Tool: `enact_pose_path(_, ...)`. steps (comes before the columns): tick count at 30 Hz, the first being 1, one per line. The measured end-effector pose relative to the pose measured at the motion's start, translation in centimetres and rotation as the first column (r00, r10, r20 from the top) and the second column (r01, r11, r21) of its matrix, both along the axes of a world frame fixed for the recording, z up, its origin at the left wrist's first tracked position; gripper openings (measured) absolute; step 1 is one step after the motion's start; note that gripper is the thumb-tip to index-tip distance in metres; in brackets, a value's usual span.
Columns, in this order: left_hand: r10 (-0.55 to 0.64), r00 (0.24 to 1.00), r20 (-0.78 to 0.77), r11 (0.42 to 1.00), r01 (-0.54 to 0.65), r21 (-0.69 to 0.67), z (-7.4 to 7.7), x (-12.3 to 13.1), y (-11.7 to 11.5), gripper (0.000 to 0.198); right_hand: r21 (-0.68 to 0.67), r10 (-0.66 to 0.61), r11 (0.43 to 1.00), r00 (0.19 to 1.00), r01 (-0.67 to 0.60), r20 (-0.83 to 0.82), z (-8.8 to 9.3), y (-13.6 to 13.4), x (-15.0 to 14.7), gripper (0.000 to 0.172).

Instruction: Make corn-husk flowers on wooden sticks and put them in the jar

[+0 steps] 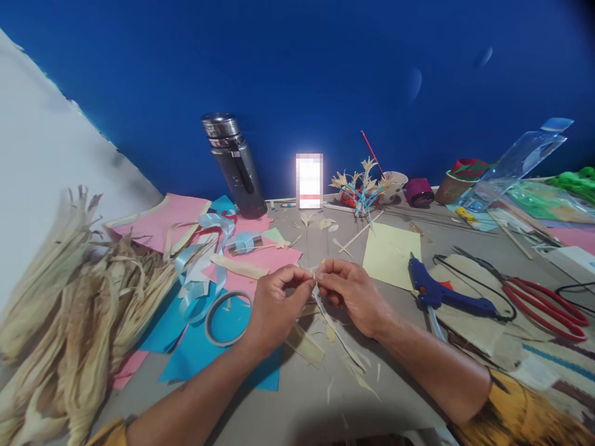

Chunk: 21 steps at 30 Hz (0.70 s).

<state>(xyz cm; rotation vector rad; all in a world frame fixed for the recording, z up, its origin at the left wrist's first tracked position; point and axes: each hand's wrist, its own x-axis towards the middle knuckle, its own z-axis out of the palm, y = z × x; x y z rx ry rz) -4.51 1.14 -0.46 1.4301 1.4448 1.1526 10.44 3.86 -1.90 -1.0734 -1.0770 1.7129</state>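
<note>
My left hand (275, 303) and my right hand (349, 290) meet above the grey table (302, 396), fingertips pinched together on a thin pale strip of corn husk (335, 331). The strip trails down and to the right from the pinch toward the table. Both hands are closed in a pinch. A roll of tape (226, 317) lies on blue paper (204, 353) just left of my left hand. Husk scraps lie scattered under my hands.
A heap of dried corn husks (69, 297) fills the left. A dark flask (235, 164) stands at the back, a husk flower craft (362, 183) beside cups. At right lie a blue glue gun (441, 294), red scissors (548, 306), yellow paper (393, 254).
</note>
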Motion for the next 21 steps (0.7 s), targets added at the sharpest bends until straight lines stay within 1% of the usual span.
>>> enact_pose_path(3, -0.006, 0.998, -0.065, 0.999, 0.010, 0.051, 0.10, -0.01, -0.12, 0.012, 0.007, -0.008, 1.000, 1.000, 0.008, 0.017, -0.06, 0.02, -0.03, 0.023)
enact_pose_path(7, -0.011, 0.993, -0.113, 0.996, 0.021, 0.090, 0.09, -0.04, -0.14, 0.013, 0.021, -0.013, 1.000, 0.999, 0.012, 0.041, -0.11, -0.02, -0.01, 0.022)
enact_pose_path(13, -0.018, 0.993, -0.114, 0.994, 0.030, 0.101, 0.22, 0.02, -0.12, 0.014, 0.017, -0.021, 1.000, 0.998, 0.020, 0.054, 0.06, -0.10, -0.02, 0.022)
enact_pose_path(21, -0.015, 0.993, -0.119, 0.996, 0.026, 0.089, -0.03, 0.07, -0.14, 0.016, 0.045, -0.038, 0.998, 0.997, 0.035, 0.065, 0.19, -0.25, -0.30, 0.020)
